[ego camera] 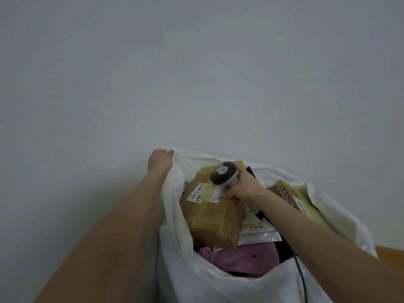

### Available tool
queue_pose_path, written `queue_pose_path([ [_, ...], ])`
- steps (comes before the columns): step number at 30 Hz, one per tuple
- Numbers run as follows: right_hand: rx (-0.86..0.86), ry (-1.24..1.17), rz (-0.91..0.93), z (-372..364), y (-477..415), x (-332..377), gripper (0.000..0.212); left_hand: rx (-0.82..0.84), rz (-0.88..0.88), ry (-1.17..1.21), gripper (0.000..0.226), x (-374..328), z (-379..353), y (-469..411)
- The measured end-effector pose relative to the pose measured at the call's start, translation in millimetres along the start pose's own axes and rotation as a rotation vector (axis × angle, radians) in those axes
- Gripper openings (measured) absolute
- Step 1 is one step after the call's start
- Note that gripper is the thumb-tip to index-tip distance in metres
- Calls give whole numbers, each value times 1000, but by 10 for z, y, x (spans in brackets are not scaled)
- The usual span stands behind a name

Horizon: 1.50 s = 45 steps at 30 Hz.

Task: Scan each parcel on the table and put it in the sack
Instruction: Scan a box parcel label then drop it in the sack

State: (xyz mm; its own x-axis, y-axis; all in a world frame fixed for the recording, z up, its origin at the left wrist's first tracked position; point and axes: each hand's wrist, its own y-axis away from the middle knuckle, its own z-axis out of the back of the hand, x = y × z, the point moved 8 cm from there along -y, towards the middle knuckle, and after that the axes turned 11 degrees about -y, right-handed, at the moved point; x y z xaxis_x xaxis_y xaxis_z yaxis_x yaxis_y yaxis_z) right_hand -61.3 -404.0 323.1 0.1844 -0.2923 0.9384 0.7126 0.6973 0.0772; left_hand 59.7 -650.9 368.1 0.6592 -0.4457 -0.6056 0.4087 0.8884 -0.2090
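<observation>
Bare forearms reach out from the bottom of the view on either side of a tall white plastic sack (196, 281), whose near wall stands closest and whose mouth gapes open. The left hand (160, 159) grips the sack's far left rim, fingers curled over the bunched edge and holding it up. The right hand (242, 184) is inside the mouth, fingers wrapped round the handle of a grey-and-white handheld barcode scanner (224, 173), and its lower fingers touch the top of a brown cardboard parcel bound in yellowish tape (214, 219).

That parcel lies tilted at the top of the sack's contents. On its upper face is a white shipping label (204, 192) with barcodes; the print is too small to read. The scanner's head sits just above the label's right end.

A black cable (301, 278) runs from under the right wrist down over the sack's near rim. To the right lies a second brown taped parcel (293, 197), its tape printed with pale letters starting "JAN"; the rest is hidden. Between the two parcels is a white poly mailer (255, 228) with faint, unreadable print, and below it a crumpled pink soft package (244, 256). A corner of wooden table (391, 254) shows at the right edge.
</observation>
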Motion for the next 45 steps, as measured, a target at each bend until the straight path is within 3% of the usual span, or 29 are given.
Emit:
queue_pose_path([
  [4, 35, 24, -26, -219, -45, -1, 87, -138, -33, 99, 39, -360, 480, -255],
  [7, 52, -5, -37, -259, -82, 58, 87, -47, -66, 35, 34, -369, 432, -230],
  [11, 4, -48, -22, -54, 5, 135, 44, 127, -32, -23, 72, -183, 110, 157],
  [15, -59, -234, -47, 319, 244, 163, 12, 116, 54, -73, 94, -67, 95, 566],
  [17, -64, -358, -83, 518, 405, 155, 12, 105, 87, -94, 97, -93, 121, 803],
  [19, -49, -355, -118, 685, 562, 108, 27, 74, 106, -135, 98, -148, 138, 1074],
  [22, -11, -352, -114, 827, 818, 21, 29, -72, 27, -300, 86, -309, 209, 1560],
  [24, 4, -393, -119, 876, 988, -89, 24, -150, -118, -327, 65, -482, 202, 1907],
  [28, 11, -455, -138, 959, 1280, -362, 23, -84, -461, -205, 21, -855, -36, 2748],
  [31, -47, -437, -115, 1095, 1467, -519, 22, -114, -783, -311, 26, -1074, -304, 3380],
  [33, -68, -458, -105, 1154, 1592, -620, 21, -21, -910, -468, 38, -1064, -599, 3630],
  [35, -53, -491, -89, 1178, 1702, -709, 18, 201, -846, -772, 69, -847, -951, 3681],
  [37, -31, -504, -79, 1201, 1790, -791, 14, 303, -782, -968, 80, -668, -1134, 3677],
  [41, -61, -451, -25, 1389, 1880, -951, 15, 125, -820, -881, 31, -890, -1016, 3583],
  [45, -100, -359, 29, 1635, 1903, -1022, 25, 76, -721, -619, 25, -1061, -494, 3201],
])
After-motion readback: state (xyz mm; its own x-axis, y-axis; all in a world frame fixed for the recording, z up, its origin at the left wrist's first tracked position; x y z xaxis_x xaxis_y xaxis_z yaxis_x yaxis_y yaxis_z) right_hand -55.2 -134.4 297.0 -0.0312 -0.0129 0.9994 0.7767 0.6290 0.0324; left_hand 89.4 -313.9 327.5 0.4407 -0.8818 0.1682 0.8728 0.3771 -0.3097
